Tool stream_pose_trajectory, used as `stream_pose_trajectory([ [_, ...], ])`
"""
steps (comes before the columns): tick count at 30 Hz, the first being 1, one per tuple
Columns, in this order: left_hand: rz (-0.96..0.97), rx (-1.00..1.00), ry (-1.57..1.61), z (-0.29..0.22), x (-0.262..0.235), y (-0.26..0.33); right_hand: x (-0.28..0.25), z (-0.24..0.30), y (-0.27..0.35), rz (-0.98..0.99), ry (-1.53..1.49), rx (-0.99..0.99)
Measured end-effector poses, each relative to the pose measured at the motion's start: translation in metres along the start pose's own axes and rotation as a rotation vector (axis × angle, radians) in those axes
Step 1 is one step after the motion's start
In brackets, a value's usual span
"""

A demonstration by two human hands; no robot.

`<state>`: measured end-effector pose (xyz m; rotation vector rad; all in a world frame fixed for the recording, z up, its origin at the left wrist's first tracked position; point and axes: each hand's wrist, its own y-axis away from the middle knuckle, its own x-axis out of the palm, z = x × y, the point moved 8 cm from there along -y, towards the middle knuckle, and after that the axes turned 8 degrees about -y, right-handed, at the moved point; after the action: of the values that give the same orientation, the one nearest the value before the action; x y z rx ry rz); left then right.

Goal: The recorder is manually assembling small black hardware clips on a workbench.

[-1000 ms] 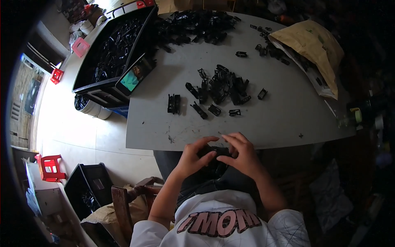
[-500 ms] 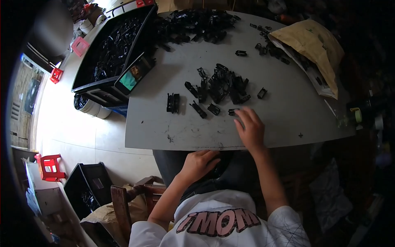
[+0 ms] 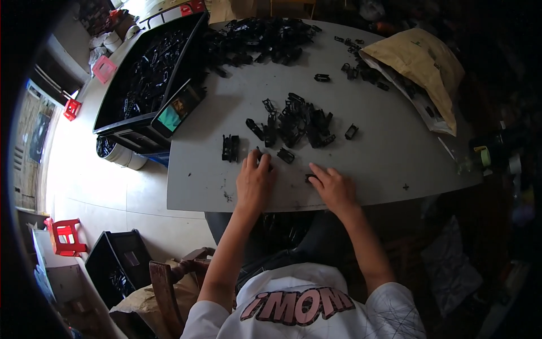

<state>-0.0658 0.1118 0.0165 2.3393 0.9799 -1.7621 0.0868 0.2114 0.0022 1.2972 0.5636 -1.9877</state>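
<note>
My left hand (image 3: 254, 183) reaches over the table with its fingers curled down onto a long black plastic part (image 3: 259, 151), which they mostly cover. Closer to the front edge, my right hand (image 3: 337, 191) pinches a small black plastic part (image 3: 309, 178) between thumb and fingers, low over the tabletop. A loose black rectangular piece (image 3: 285, 155) lies between and beyond the hands. Farther back is a heap of black plastic parts (image 3: 296, 124). Left of my left hand, a few long parts (image 3: 230, 148) sit side by side. One single piece (image 3: 351, 131) rests right of the heap.
A large black crate (image 3: 135, 127) full of black parts stands at the left, a phone (image 3: 172, 116) leaning on it. A bigger pile (image 3: 254, 42) covers the far table (image 3: 389, 152). At the right lies an open paper sack (image 3: 418, 53) beside small black pieces.
My left hand has risen from my lap to the long part on the table. My right hand has drawn the small part nearer and a little left. The whole view has shifted slightly.
</note>
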Motion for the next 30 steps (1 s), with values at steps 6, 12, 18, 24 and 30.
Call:
stream_pose_trajectory([
  [6,-0.107,-0.050,0.293,0.019,-0.011,0.018,-0.063,-0.066,-0.038,-0.591,0.209,-0.157],
  [12,-0.162,-0.165,0.545,0.039,-0.021,0.039,-0.042,-0.102,-0.046,-0.196,-0.079,-0.026],
  [18,0.095,-0.298,1.071,0.024,0.008,0.045,-0.026,-0.093,-0.013,-0.222,-0.344,-0.078],
  [24,0.252,-0.293,1.009,0.020,0.029,0.050,-0.041,-0.066,-0.001,-0.400,-0.336,-0.044],
  [30,0.353,-0.256,0.951,0.018,0.036,0.050,-0.034,-0.027,0.006,-0.201,-0.382,-0.143],
])
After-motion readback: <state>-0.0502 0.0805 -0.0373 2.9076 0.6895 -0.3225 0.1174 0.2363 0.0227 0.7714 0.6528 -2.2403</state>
